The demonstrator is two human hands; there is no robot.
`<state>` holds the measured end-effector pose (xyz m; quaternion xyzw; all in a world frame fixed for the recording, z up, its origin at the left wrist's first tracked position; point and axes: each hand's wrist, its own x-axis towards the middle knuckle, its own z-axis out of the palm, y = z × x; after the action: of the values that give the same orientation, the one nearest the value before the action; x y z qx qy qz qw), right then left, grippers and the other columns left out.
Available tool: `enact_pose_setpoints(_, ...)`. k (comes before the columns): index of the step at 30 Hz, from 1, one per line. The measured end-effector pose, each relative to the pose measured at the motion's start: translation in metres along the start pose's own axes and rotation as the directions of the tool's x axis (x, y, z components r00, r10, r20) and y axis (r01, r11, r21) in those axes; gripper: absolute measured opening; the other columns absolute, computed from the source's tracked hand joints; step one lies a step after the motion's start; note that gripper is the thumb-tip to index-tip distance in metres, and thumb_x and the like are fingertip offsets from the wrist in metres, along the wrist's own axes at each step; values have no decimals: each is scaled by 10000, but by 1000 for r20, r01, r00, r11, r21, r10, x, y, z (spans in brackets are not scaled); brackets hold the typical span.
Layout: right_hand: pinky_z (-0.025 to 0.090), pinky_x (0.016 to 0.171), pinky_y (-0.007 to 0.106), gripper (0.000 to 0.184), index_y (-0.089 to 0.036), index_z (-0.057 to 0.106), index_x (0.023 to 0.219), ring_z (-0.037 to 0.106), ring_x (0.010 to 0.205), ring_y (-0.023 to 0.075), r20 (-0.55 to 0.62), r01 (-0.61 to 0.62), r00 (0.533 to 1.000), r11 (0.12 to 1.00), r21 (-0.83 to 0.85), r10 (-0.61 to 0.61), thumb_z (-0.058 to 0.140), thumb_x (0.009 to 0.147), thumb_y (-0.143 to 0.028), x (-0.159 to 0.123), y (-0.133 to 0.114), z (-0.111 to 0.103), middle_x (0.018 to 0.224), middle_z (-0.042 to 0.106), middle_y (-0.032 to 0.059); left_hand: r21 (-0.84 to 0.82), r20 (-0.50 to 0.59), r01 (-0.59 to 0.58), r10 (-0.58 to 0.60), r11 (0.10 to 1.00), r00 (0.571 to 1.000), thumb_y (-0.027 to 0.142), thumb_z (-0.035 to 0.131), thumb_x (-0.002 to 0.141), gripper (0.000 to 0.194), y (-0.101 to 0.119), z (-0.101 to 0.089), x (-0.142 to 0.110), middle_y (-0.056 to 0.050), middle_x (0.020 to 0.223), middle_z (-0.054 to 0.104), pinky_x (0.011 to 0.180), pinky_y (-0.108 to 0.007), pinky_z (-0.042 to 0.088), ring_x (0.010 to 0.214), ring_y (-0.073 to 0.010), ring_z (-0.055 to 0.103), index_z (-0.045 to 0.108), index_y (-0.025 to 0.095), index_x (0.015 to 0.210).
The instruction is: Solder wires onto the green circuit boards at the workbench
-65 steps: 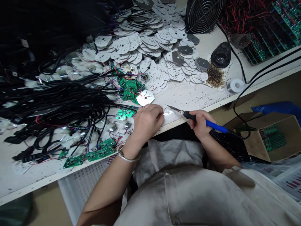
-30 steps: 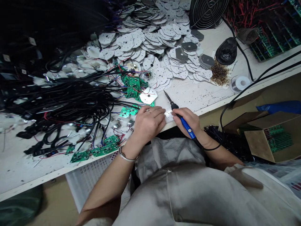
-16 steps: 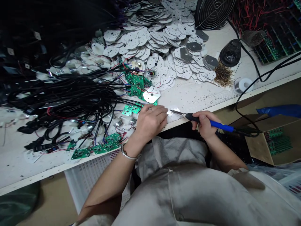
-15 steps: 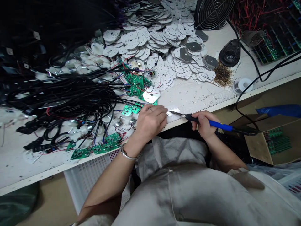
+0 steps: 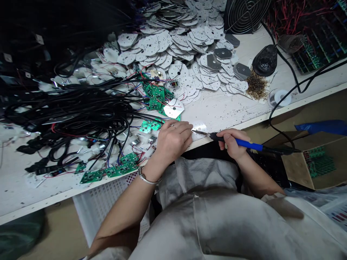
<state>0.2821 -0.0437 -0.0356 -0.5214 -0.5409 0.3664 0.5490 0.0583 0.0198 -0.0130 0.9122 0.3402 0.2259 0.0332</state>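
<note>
My right hand [image 5: 232, 142] grips a blue-handled soldering iron [image 5: 245, 144], whose metal tip reaches left to a small white round plate [image 5: 200, 127] at the bench's front edge. My left hand [image 5: 171, 138] rests closed beside that plate, fingertips pinched at the iron's tip; what they pinch is too small to make out. A ring shows on one finger and a metal bangle on the wrist. Green circuit boards [image 5: 155, 96] with thin coloured wires and a white plate [image 5: 174, 108] lie just behind the left hand.
A mass of black cables [image 5: 70, 112] covers the left bench. Several white round plates [image 5: 173, 43] are heaped at the back. A fan [image 5: 245, 14], black iron stand [image 5: 264, 60], brown debris [image 5: 255, 85] and solder spool [image 5: 281, 97] stand right. A cardboard box [image 5: 314, 159] sits lower right.
The soldering iron swung from pointing away to lying level, then its tip slid a little left to the small plate by my left fingertips. My left hand stayed put.
</note>
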Motion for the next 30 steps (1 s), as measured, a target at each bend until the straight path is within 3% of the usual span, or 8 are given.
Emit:
enact_pose_setpoints(5, 421, 368, 211, 239, -227, 720, 827, 523, 343, 90, -49, -11, 999, 999, 51, 13, 569, 910, -392, 0, 1, 0, 461, 584, -62, 2, 8, 3, -3, 1000, 1000, 186, 559, 910, 143, 0, 0, 0, -2, 1015, 760, 866, -381, 471, 962, -178, 708, 691, 192, 856)
enact_pose_setpoints(11, 465, 418, 218, 287, -218, 713, 813, 536, 360, 90, 39, 0, 999, 998, -69, 3, 545, 919, -426, 2, -3, -2, 459, 581, -61, -25, 48, 49, -48, 999, 998, 202, 555, 910, 161, 0, 1, -1, -4, 1028, 758, 883, -389, 465, 965, -178, 704, 700, 208, 839)
enact_pose_setpoints(16, 396, 340, 222, 324, -220, 690, 813, 493, 312, 98, -122, -9, 992, 999, 31, 13, 534, 914, -486, -1, 2, 4, 433, 552, -64, -2, 24, 22, -22, 1000, 999, 201, 544, 919, 172, 0, 2, -1, -6, 1017, 758, 888, -382, 462, 960, -170, 702, 701, 204, 848)
enact_pose_setpoints(19, 509, 445, 245, 241, -235, 658, 936, 590, 401, 114, -217, 53, 976, 994, 98, -30, 527, 939, -437, -2, 2, 10, 534, 625, -61, -10, 46, 40, -40, 999, 998, 200, 541, 917, 177, 1, 1, -1, -6, 1024, 757, 895, -396, 462, 964, -177, 702, 705, 210, 852)
enact_pose_setpoints(21, 614, 687, 321, 204, -246, 616, 1086, 717, 649, 150, -159, 78, 984, 997, 14, -75, 557, 937, -373, -1, -1, 13, 759, 727, -16, -12, 61, 45, -44, 999, 997, 204, 537, 921, 179, 1, 1, -1, -5, 1032, 755, 897, -395, 463, 973, -179, 700, 702, 210, 854)
enact_pose_setpoints(23, 603, 883, 394, 279, -244, 565, 1202, 733, 903, 184, -52, 131, 989, 986, -107, -137, 571, 933, -317, 1, -3, 17, 996, 740, 43, -19, 56, 31, -29, 999, 998, 200, 537, 920, 173, 1, 1, -1, -9, 1030, 754, 899, -392, 461, 979, -182, 696, 697, 200, 856)
enact_pose_setpoints(26, 604, 885, 375, 297, -241, 546, 1245, 720, 960, 185, 79, 287, 958, 929, -233, -276, 531, 950, -262, 4, -3, 21, 1104, 712, 76, -20, 79, 34, -32, 999, 996, 200, 535, 923, 170, 2, 1, 0, -17, 1023, 751, 916, -391, 450, 984, -187, 686, 693, 192, 860)
enact_pose_setpoints(30, 595, 836, 325, 290, -255, 568, 1229, 719, 911, 180, 145, 366, 931, 840, -401, -336, 531, 943, -215, 1, -5, 23, 993, 742, 47, 23, 177, 62, -66, 998, 982, 225, 534, 928, 170, 9, -1, 1, -48, 1036, 735, 895, -375, 446, 980, -190, 665, 679, 173, 855)
